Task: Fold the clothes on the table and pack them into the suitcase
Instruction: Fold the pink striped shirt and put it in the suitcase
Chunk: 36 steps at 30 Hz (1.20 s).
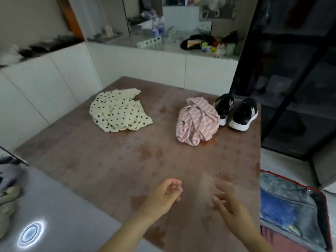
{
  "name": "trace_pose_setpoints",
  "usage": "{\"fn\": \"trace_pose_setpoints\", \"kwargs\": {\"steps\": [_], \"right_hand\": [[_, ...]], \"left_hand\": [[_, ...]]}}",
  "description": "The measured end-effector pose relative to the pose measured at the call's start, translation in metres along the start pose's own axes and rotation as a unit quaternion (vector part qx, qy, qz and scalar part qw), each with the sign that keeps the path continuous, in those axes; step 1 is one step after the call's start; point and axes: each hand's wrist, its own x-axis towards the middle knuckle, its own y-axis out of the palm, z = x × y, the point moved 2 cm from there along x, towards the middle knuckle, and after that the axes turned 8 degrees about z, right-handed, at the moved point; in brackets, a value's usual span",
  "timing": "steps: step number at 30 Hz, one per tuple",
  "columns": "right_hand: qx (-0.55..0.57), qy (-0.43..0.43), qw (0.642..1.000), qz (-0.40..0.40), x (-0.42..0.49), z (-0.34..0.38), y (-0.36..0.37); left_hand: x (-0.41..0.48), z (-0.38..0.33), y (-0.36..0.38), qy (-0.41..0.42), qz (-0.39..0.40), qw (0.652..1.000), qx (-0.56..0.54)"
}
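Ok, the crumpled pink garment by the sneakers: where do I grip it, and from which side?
Probably pinch the raised folds on top of the pink garment, coming from its near left side. It lies bunched in a heap with no flat hem showing, and the black sneakers crowd its far right edge.

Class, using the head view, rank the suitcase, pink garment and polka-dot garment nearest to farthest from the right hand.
1. Suitcase, beside the right hand, lower right.
2. Pink garment, ahead on the table.
3. Polka-dot garment, far left.
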Motion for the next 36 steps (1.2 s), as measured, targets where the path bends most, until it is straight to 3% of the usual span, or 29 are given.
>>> {"fn": "trace_pose_setpoints", "kwargs": {"steps": [7, 15, 20, 24, 28, 30, 36], "right_hand": [[-0.044, -0.008, 0.999, 0.01, 0.04, 0.054, 0.042], [-0.111, 0.01, 0.994, -0.021, 0.119, 0.078, 0.022], [-0.114, 0.043, 0.99, -0.074, 0.192, 0.076, -0.001], [-0.165, 0.063, 0.979, -0.103, 0.249, 0.073, -0.018], [-0.299, 0.154, 0.937, -0.099, 0.286, 0.058, -0.022], [-0.323, 0.141, 0.929, -0.113, 0.293, 0.049, -0.018], [-0.135, 0.065, 0.965, -0.215, 0.269, 0.04, -0.026]], "left_hand": [[0.013, 0.008, -0.1, 0.01, -0.055, 0.998, 0.012], [0.066, -0.012, -0.134, 0.011, -0.044, 0.998, 0.043], [0.124, -0.033, -0.156, -0.008, -0.078, 0.994, 0.082], [0.178, -0.057, -0.148, -0.004, -0.066, 0.982, 0.177], [0.23, -0.058, -0.11, -0.011, -0.046, 0.988, 0.148], [0.249, -0.056, -0.095, 0.002, -0.042, 0.988, 0.147], [0.28, -0.043, -0.089, -0.006, -0.087, 0.975, 0.204]]}}
